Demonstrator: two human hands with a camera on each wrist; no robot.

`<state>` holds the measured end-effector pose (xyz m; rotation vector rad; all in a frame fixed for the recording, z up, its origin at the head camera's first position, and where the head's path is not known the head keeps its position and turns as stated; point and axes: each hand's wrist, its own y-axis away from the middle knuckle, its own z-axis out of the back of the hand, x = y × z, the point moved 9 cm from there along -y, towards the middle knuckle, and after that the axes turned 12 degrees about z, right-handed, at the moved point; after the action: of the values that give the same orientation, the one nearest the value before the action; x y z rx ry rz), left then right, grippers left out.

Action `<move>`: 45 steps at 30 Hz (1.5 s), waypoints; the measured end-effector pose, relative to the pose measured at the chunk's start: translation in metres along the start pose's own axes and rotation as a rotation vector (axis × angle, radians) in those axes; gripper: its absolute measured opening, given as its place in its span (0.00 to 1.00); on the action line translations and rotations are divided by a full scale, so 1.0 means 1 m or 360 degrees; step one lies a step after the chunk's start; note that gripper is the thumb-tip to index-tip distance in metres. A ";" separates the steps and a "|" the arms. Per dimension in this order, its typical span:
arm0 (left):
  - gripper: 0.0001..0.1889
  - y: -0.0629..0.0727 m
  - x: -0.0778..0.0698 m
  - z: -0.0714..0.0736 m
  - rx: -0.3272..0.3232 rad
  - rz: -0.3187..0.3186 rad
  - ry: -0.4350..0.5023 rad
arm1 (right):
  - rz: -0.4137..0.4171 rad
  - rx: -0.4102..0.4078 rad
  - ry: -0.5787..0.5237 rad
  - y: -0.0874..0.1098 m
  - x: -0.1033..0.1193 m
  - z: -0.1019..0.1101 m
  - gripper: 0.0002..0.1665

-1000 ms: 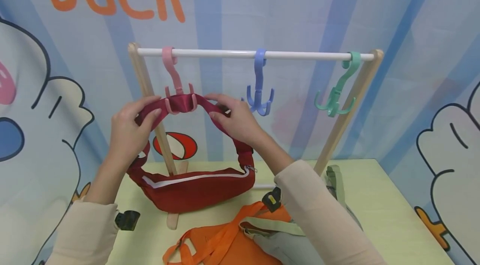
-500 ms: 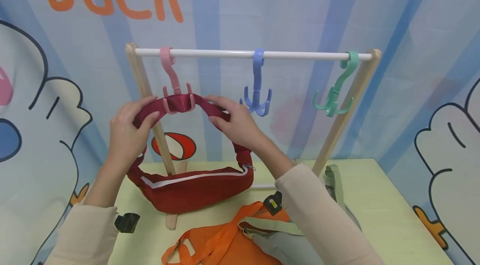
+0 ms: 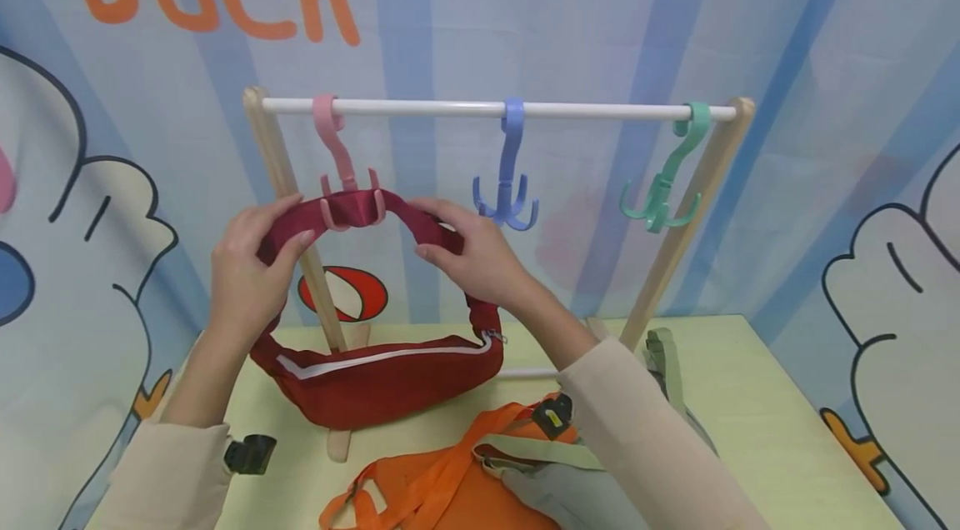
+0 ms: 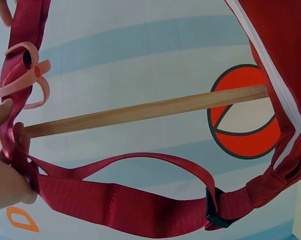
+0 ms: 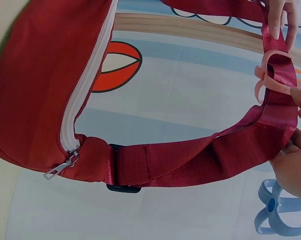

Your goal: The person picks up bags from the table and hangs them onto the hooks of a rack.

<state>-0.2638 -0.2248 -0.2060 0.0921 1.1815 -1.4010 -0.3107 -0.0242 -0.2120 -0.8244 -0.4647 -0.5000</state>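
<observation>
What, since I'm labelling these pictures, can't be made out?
Head view: lower end of the orange bag, past the bottom edge.
Head view: part of the grey bag, behind the right sleeve.
Left wrist view: much of the left hand, past the left edge.
All views: inside of the red bag, behind its fabric.

We see a plain cream left sleeve (image 3: 167, 476) and a matching right sleeve (image 3: 652, 430), both with straight cuffs (image 3: 198, 440). Beside the left cuff sits a small black block (image 3: 251, 454); the right block (image 3: 553, 413) bears a yellow mark (image 3: 552, 422).
</observation>
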 end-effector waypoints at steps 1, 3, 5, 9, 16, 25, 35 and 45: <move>0.22 0.000 0.001 0.000 -0.0002 0.0005 0.0006 | 0.0008 0.0001 0.0004 0.001 0.000 0.000 0.27; 0.22 0.001 0.001 0.001 -0.0007 0.0015 0.0018 | 0.0023 0.0000 0.0008 0.002 0.002 0.001 0.28; 0.22 0.002 0.002 0.001 -0.0014 0.0021 0.0030 | 0.0037 -0.0003 0.0016 0.004 0.002 0.002 0.28; 0.22 0.004 0.001 0.003 -0.0028 0.0010 0.0050 | 0.0070 -0.0012 0.0018 0.008 0.002 0.004 0.28; 0.22 0.006 0.001 0.004 -0.0042 0.0019 0.0067 | 0.0095 -0.0019 -0.0019 0.014 0.001 0.005 0.29; 0.23 0.009 -0.004 0.010 -0.0051 0.0047 0.0098 | 0.0135 -0.0041 -0.0015 0.022 0.003 0.010 0.29; 0.22 0.020 -0.008 0.016 -0.0132 0.0012 0.0130 | 0.0175 -0.0040 -0.0048 0.030 0.004 0.013 0.30; 0.22 0.034 -0.010 0.020 -0.0228 -0.0095 0.0162 | 0.0239 -0.0080 -0.0058 0.037 0.005 0.016 0.29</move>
<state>-0.2231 -0.2224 -0.2095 0.0273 1.3756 -1.3724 -0.2878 0.0088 -0.2205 -0.9104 -0.4213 -0.3597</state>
